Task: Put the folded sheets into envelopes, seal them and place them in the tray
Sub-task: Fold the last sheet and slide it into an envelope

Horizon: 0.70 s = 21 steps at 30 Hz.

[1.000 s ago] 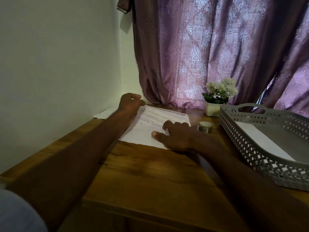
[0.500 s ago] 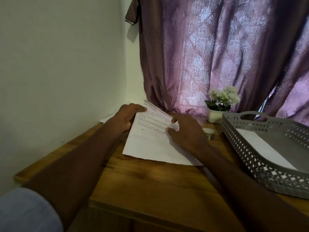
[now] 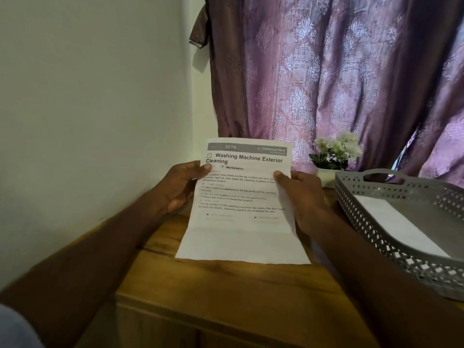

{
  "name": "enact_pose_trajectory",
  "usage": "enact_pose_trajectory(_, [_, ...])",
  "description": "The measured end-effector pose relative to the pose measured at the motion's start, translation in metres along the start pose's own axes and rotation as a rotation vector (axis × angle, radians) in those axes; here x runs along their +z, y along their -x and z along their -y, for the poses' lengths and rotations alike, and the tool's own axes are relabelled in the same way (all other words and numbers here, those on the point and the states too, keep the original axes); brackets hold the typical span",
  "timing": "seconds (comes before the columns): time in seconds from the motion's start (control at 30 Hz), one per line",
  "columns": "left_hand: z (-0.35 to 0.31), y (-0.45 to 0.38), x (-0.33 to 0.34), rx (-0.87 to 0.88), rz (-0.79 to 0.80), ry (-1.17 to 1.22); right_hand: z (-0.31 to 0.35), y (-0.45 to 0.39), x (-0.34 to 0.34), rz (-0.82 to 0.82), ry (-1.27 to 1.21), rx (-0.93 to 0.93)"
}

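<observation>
Both hands are up on the printed sheet (image 3: 241, 209), which stands nearly upright over the wooden table (image 3: 226, 285), printed side facing the camera and its lower edge at or just above the tabletop; whether it touches I cannot tell. The heading reads "Washing Machine Exterior Cleaning", with the number 3079 in a grey band along the top. The left hand (image 3: 179, 187) grips the paper's edge at 9 o'clock, thumb on the printed face and fingers curled behind. The right hand (image 3: 301, 194) pinches the edge at 3 o'clock, thumb tip on the front, the rest of the hand wrapped behind. The sheet shows creases across it and hangs unfolded, the blank lower third bending toward the camera.

Off at 3 o'clock from the sheet sits the grey perforated tray (image 3: 371, 222), resting on the table, well apart from the hands. Inside it lies a white envelope (image 3: 401, 224), flat on the tray floor. At 1 o'clock from the sheet, just behind the right hand, stands a small white pot of pale flowers (image 3: 336, 149), near the tray's far corner. A purple patterned curtain (image 3: 326, 71) hangs across the back at 12 o'clock, and a plain pale wall (image 3: 88, 96) fills the side at 9 o'clock.
</observation>
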<state>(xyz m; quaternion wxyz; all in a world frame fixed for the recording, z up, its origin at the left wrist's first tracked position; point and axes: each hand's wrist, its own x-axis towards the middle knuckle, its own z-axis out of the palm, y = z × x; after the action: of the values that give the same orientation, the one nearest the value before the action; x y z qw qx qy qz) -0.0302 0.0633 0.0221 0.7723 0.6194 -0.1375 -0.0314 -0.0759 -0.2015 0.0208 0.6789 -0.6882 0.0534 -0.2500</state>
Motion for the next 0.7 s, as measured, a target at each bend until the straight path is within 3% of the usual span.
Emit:
enact_pose_trajectory(0.2, [0.003,-0.003,0.005,0.122,-0.255,-0.201,0.014,0.011,-0.01,-0.016,-0.211,0.117])
enact_pose_trajectory(0.5, [0.001,-0.007,0.002,0.175,-0.344,-0.277,0.016,0.013,-0.009,-0.023,-0.225,0.17])
enact_pose_trajectory(0.7, [0.004,-0.007,0.004,0.165,-0.269,-0.262,0.016,0.008,-0.012,-0.024,-0.219,0.152])
